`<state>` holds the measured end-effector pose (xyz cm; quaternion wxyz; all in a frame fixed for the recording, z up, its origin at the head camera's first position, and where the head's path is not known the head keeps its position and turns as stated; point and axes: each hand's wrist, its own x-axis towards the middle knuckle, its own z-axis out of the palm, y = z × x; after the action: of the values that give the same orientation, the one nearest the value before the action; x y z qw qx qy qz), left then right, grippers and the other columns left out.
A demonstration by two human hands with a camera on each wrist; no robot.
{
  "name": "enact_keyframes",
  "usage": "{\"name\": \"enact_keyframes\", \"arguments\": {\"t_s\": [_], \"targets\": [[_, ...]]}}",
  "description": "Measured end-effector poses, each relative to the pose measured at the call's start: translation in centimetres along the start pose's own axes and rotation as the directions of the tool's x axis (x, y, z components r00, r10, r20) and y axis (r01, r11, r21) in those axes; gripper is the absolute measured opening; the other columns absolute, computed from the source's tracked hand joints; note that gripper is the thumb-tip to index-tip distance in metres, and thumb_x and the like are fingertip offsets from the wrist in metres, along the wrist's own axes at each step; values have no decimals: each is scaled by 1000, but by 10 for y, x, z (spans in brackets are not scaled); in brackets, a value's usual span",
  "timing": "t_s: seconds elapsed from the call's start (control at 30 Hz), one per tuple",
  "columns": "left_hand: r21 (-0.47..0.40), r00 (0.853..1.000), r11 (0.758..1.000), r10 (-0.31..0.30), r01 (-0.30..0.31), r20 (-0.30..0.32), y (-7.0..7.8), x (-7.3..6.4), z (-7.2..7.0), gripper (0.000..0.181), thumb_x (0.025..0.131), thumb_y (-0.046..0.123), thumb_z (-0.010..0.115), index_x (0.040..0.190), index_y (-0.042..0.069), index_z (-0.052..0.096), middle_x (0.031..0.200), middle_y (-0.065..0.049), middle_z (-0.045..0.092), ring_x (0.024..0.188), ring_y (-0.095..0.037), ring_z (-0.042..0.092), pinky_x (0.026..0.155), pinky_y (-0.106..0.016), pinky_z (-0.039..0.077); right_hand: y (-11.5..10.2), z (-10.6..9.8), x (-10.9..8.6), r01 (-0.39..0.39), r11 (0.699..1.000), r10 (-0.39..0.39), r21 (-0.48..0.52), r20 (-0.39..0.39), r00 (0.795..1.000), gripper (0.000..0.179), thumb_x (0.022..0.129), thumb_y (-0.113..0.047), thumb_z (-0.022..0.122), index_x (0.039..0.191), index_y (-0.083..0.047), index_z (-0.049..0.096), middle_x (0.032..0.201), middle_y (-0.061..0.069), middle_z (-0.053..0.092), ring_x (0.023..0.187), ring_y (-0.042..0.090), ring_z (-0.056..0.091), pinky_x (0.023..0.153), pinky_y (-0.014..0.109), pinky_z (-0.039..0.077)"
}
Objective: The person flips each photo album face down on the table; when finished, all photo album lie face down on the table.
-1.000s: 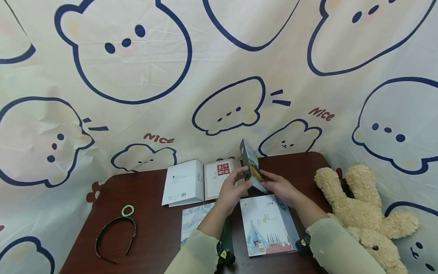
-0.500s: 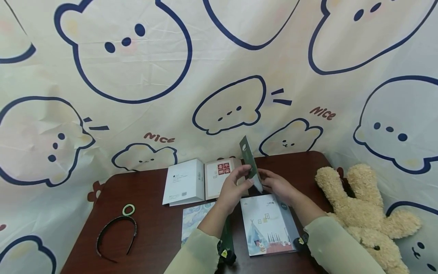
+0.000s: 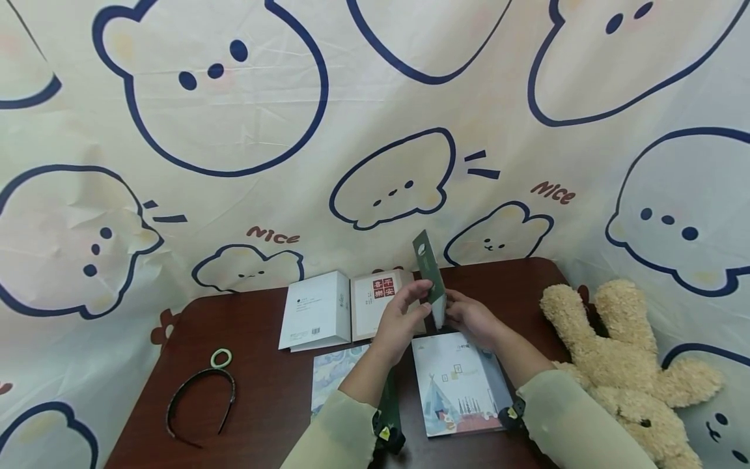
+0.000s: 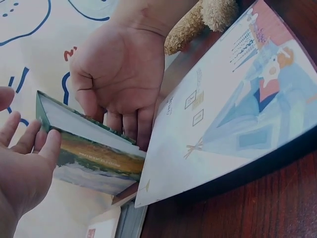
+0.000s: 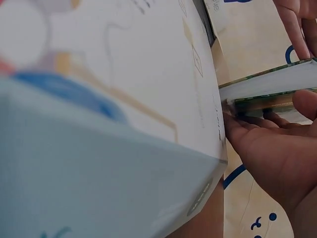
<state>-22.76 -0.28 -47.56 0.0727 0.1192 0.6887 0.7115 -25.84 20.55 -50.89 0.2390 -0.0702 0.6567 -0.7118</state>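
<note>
Both hands hold a hardcover book [image 3: 430,264] upright above the table, its green spine toward me in the head view. A landscape cover [image 4: 99,158] and white page edges show in the left wrist view. My left hand [image 3: 398,322] has its fingers and thumb at the book's left side. On the other side, my right hand [image 3: 477,319] grips near the lower edge; in the right wrist view its thumb and fingers lie about the book [image 5: 267,82]. Just below the hands lies a white book [image 3: 459,391] with a tent drawing.
Behind my left hand lie a white book [image 3: 313,312] and a beige book [image 3: 366,306] with red characters. A pale blue book [image 3: 334,374] is partly under my left forearm. A headband [image 3: 170,410] and green ring [image 3: 221,357] lie left; a plush toy [image 3: 621,352] lies right.
The held book has turned: its landscape cover faced me a second ago, and now the green spine does. It has moved slightly. The other books have stayed in place.
</note>
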Motion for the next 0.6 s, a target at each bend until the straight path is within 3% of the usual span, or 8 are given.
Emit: {"name": "enact_keyframes", "arguments": {"t_s": [0.3,0.6], "targets": [[-21,1000,1000,-15,15,3,-2,0,4,40,103,15,62,142,24,60,146,4,57,143,-22,46,116,-60,35,-3,1,-5,24,999,-24,-22,-5,1000,64,104,-9,34,165,-5,16,171,16,20,158,36,16,126,53,12],[-43,997,996,-78,79,24,-9,-1,8,48,101,16,62,148,23,54,147,0,56,143,-25,45,115,-61,37,-20,-2,-18,74,995,-80,-61,-93,992,59,106,-15,37,165,-15,26,166,12,33,153,35,31,123,57,23]]}}
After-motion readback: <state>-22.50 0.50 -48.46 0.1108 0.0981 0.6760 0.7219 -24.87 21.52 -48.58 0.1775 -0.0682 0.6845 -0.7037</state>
